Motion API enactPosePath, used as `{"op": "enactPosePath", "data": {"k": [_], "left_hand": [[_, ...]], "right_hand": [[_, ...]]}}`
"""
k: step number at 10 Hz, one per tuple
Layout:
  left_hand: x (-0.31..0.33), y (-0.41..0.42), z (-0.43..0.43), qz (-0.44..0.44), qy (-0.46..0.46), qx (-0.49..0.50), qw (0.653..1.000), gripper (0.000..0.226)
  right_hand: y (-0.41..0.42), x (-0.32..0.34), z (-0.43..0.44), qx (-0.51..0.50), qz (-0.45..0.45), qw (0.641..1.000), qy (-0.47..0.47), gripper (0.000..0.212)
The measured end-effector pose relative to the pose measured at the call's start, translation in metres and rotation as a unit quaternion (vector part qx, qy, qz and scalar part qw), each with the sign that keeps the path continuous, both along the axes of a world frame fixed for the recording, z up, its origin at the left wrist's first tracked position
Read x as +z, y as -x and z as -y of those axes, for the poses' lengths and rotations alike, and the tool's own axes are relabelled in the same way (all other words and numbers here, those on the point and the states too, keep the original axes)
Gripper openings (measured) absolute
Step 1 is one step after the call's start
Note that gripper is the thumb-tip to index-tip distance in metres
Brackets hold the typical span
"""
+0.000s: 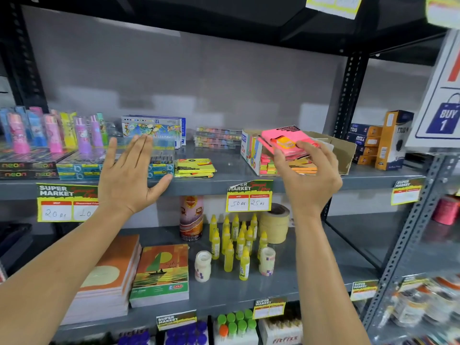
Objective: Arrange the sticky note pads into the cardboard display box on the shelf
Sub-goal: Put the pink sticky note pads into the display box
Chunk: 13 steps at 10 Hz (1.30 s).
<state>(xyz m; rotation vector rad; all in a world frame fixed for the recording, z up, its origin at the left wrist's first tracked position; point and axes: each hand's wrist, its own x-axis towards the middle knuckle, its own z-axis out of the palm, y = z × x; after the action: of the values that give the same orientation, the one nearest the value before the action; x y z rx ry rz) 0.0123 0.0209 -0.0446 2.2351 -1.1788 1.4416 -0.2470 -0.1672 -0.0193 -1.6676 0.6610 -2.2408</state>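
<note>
My right hand [307, 179] holds a pink sticky note pad [283, 140] tilted above the open cardboard display box [344, 153] on the grey shelf. Inside the box lie several pink, green and orange pads [270, 166]. A small stack of yellow sticky note pads [194, 167] rests on the shelf left of the box. My left hand [130, 174] hovers flat and open in front of the shelf, further left, holding nothing.
Pencil boxes [82, 169] and an oil pastel box [153, 129] sit behind my left hand. Blue and orange boxes [380, 143] stand right of the display box. Glue bottles [234, 242], tape and notebooks [160, 275] fill the lower shelf. Price tags hang on the shelf edge [206, 186].
</note>
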Motion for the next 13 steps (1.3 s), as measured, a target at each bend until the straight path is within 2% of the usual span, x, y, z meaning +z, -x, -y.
{"op": "enactPosePath", "data": {"k": [2,5,8,10,11,13], "left_hand": [[0.000,0.001,0.000,0.006,0.006,0.002,1.000,0.087],[0.001,0.003,-0.001,0.002,0.002,0.002,1.000,0.087],[0.000,0.002,0.000,0.000,-0.002,0.000,1.000,0.088],[0.001,0.001,0.000,-0.003,-0.004,0.001,1.000,0.088],[0.000,0.001,0.000,-0.003,0.005,-0.004,1.000,0.087],[0.000,0.001,0.000,-0.002,0.006,-0.003,1.000,0.087]], "right_hand": [[0.006,-0.009,0.034,-0.012,0.028,0.997,-0.064,0.040],[0.006,-0.019,0.059,-0.015,0.020,0.993,-0.117,0.047],[0.002,-0.030,0.071,-0.015,-0.135,0.980,-0.143,0.043],[-0.005,-0.024,0.076,-0.106,-0.216,0.960,-0.143,0.049],[-0.007,-0.023,0.073,-0.150,-0.224,0.952,-0.143,0.048],[-0.006,-0.019,0.075,-0.152,-0.240,0.946,-0.156,0.052]]}}
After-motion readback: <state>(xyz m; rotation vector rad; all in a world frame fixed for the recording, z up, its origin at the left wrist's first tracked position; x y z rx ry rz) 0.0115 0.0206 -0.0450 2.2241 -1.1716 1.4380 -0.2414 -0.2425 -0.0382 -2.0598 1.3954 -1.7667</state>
